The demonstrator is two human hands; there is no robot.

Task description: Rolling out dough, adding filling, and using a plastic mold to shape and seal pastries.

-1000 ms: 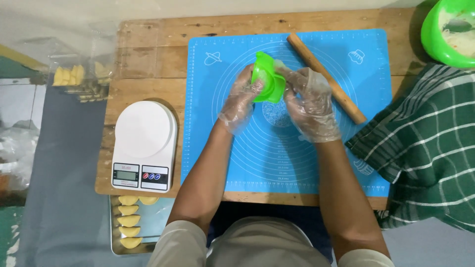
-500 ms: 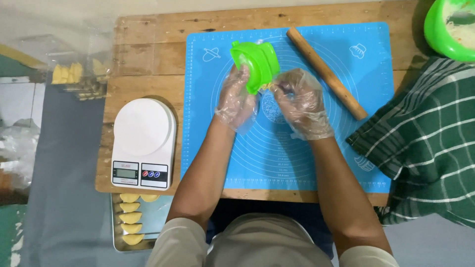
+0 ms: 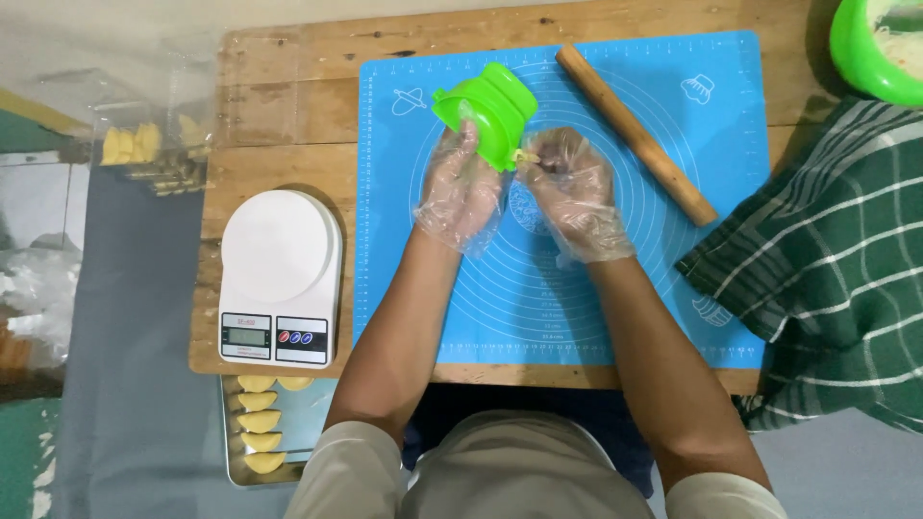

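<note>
Both hands wear clear plastic gloves over a blue silicone mat [image 3: 615, 288]. My left hand [image 3: 461, 187] grips a bright green folding dumpling press [image 3: 488, 113], folded shut and held above the mat's upper middle. My right hand [image 3: 575, 192] pinches a small strip of pale dough [image 3: 526, 157] at the press's lower right edge. A wooden rolling pin [image 3: 635, 133] lies diagonally on the mat, just right of my right hand.
A white kitchen scale [image 3: 280, 277] stands on the wooden board [image 3: 279, 106] at left. A metal tray [image 3: 260, 423] with several folded yellow pastries sits below it. A green checked cloth [image 3: 827, 269] lies at right, a green bowl [image 3: 865, 58] at top right.
The press has moved left and up with my left hand and turned. My right hand has come off the press body and now pinches dough at its edge.
</note>
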